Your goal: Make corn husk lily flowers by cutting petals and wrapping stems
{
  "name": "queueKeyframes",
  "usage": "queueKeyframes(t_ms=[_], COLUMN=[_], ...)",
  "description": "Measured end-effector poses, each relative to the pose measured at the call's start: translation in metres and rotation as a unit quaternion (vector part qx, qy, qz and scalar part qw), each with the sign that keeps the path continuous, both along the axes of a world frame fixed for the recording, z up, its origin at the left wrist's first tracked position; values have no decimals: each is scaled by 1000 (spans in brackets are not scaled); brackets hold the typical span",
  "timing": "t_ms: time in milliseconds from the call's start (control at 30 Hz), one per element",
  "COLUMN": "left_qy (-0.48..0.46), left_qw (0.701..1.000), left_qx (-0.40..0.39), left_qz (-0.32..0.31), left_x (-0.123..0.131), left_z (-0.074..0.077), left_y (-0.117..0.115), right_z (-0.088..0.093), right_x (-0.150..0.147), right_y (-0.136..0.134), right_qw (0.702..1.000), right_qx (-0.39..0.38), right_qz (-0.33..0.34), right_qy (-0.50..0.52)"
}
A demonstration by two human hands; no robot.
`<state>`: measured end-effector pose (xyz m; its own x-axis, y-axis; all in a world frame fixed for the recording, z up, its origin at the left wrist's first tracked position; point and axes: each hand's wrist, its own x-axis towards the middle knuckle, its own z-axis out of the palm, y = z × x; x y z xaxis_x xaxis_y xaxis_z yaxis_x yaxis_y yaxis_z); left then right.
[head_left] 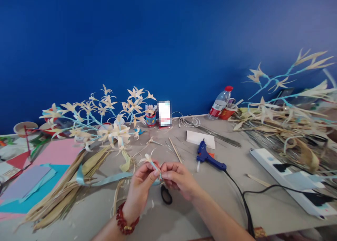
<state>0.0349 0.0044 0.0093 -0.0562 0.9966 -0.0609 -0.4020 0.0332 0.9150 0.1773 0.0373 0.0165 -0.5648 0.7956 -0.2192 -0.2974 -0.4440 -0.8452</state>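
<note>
My left hand (pixel 144 179), with a red bead bracelet at the wrist, pinches the stem of a small cream husk flower (pixel 147 159). The flower's petals point up and away from me, and pale blue wrapping covers its stem. Against the stem's lower end, my right hand (pixel 177 178) has thumb and fingers pressed together; what exactly lies between them is hidden, perhaps the stem's end. A light blue ribbon (pixel 113 179) lies on the table to the left of the hands. Just under the fingers shows the black loop of a scissors handle (pixel 166 195).
A blue glue gun (pixel 209 156) lies to the right beside a white box (pixel 201 139). Its cord runs toward a white power strip (pixel 284 181). Dried husks (pixel 68 185), coloured paper (pixel 60 151) and blue-stemmed flower branches (pixel 98 123) fill the left. A bottle (pixel 220 102) leans at the back.
</note>
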Motion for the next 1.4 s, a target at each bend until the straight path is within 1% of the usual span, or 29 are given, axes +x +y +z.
queueKeyframes(t_ms=[100, 200, 267, 367, 467, 600, 800, 933, 1067, 1233, 1400], left_qy=[6, 24, 36, 48, 56, 81, 94, 90, 111, 138, 147], left_qw=[1000, 1000, 999, 999, 998, 996, 992, 993, 992, 990, 987], left_qx=[-3, 0, 10, 18, 10, 1, -35, -37, -21, -7, 9], left_qz=[0, -12, -20, -17, -20, -35, -71, -71, -56, -35, -68], left_x=[-2, -3, -4, -4, -5, -8, -13, -13, -11, -13, -14], left_z=[0, 0, 1, 1, 2, 5, 11, 10, 8, 3, 1], left_y=[1, 1, 1, 0, 1, 2, 3, 4, 3, 3, 3], right_z=[0, -2, -3, -3, -3, -1, -2, -7, -9, -9, -4], right_x=[1, 2, 3, 4, 6, 8, 12, 14, 14, 15, 16], right_y=[0, -1, -1, 0, 1, 2, 6, 8, 10, 11, 6], right_qw=[1000, 996, 988, 972, 962, 968, 980, 981, 983, 977, 967], right_qx=[21, 76, 125, 189, 220, 204, 162, 162, 148, 177, 208], right_qz=[2, -23, -37, -41, -40, -24, 22, 25, 18, 16, -8], right_qy=[-9, -47, -81, -134, -158, -144, -112, -106, -103, -116, -144])
